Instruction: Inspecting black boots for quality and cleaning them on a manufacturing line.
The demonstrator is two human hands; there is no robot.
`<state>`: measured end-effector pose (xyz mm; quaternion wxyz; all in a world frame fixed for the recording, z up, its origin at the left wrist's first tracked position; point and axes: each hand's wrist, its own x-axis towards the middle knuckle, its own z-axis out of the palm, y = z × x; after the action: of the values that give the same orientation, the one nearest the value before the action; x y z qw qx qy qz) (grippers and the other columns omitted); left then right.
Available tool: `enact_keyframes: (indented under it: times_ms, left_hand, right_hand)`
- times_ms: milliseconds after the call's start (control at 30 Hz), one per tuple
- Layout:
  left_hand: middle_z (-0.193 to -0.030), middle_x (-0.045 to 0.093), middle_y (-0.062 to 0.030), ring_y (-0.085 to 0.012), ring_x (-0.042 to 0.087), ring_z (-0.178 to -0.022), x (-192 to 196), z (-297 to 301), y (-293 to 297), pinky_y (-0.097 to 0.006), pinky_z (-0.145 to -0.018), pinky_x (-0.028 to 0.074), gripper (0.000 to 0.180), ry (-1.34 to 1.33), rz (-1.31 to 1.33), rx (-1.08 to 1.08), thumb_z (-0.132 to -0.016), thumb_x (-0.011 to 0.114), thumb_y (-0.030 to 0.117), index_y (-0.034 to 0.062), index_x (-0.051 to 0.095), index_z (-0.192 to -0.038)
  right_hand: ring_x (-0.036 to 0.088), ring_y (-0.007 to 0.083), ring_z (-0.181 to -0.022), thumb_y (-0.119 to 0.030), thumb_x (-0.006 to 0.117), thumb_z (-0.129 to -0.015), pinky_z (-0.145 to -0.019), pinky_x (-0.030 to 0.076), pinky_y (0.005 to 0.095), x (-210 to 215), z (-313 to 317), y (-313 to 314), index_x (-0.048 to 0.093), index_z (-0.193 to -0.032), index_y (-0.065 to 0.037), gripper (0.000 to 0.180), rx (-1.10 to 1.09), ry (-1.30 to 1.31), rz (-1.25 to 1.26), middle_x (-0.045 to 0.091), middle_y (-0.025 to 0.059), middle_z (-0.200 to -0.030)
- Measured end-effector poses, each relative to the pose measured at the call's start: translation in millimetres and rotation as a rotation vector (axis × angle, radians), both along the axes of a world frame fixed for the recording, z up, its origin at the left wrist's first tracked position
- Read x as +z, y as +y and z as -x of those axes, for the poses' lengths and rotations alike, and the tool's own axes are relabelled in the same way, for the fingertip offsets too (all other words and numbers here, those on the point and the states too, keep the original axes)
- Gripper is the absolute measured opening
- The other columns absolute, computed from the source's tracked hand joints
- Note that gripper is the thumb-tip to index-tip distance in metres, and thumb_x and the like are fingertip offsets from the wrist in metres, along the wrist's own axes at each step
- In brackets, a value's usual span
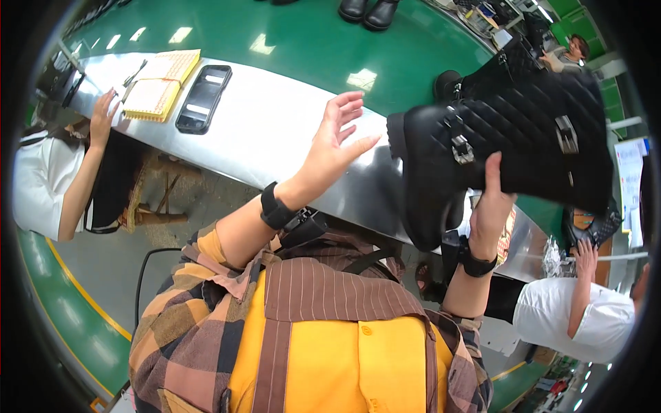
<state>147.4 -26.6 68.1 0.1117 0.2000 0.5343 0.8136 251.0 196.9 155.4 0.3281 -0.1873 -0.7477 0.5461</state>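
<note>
Black quilted boot (513, 138) held up in the air over the silvery tabletop (275, 131), at the right of the view, sole and heel end toward the centre, shaft running off to the upper right; long axis roughly level, tipped slightly up to the right. Two metal buckles showing on the quilted side. Right hand (490, 206) under the boot, fingers up against the lower edge near the heel, grip closed on the boot and carrying its weight. Left hand (334, 141) just left of the heel end, apart from it, palm turned toward the boot, fingers spread wide and holding nothing. Boot lying straight to the right of that open grip, heel end nearest, so left hand the free one and close by; right hand already on it. Both forearms raised from the lower edge, elbows bent, black bands on both wrists, plaid sleeves pushed back.

On the tabletop farther left, well apart from both hands: a yellow notepad (162, 86) and beside it a black phone-like device (204, 98). At the left rim, another person's hand (103, 113) resting at the tabletop edge; at the lower right, a second co-worker in white (585, 313). Green floor (303, 34) beyond the tabletop.
</note>
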Motion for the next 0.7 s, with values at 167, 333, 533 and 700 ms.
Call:
enact_keyframes:
  times_ms: [167,333,533,700]
  left_hand:
    - [-0.147,0.021,-0.0362,-0.0486,0.022,-0.14,-24.7,-37.5,22.4,-0.048,-0.114,0.023,0.097,0.414,0.484,-0.197,-0.06,0.09,0.046,0.0016,0.033,-0.124]
    - [-0.151,-0.003,-0.0411,-0.052,0.009,-0.144,-39.1,-53.5,40.6,-0.046,-0.113,0.026,0.093,0.591,0.646,-0.113,-0.058,0.093,0.035,0.0023,0.029,-0.118]
    - [-0.128,0.033,-0.0214,-0.0345,0.04,-0.117,-41.6,-45.3,34.6,-0.042,-0.108,0.031,0.129,0.558,0.551,-0.139,-0.057,0.092,0.029,-0.0024,0.004,-0.146]
    - [-0.148,0.021,-0.0337,-0.0446,0.02,-0.143,-18.5,-26.8,21.2,-0.048,-0.112,0.028,0.1,0.627,0.684,-0.128,-0.06,0.09,0.032,0.0031,0.034,-0.138]
  right_hand:
    - [0.048,0.0375,-0.116,-0.034,0.074,-0.083,-0.098,0.04,0.0415,-33.5,-0.5,8.9,0.062,-0.116,0.006,0.053,0.147,-0.325,-0.821,0.053,0.0244,-0.121]
    - [0.04,0.032,-0.131,-0.022,0.081,-0.075,-0.108,0.035,0.0424,-71.3,-44.2,32.4,0.042,-0.141,-0.001,0.079,0.274,-0.103,-0.179,0.042,0.0176,-0.139]
    - [0.037,0.0325,-0.137,-0.025,0.084,-0.069,-0.112,0.031,0.0385,-113.6,-88.6,18.0,0.021,-0.149,0.003,0.105,0.305,-0.368,-0.223,0.036,0.0219,-0.148]
    - [0.049,0.0372,-0.122,-0.024,0.084,-0.066,-0.103,0.04,0.0424,-99.4,-71.2,-34.1,0.026,-0.147,0.004,0.103,0.161,-0.329,-0.444,0.047,0.0256,-0.134]
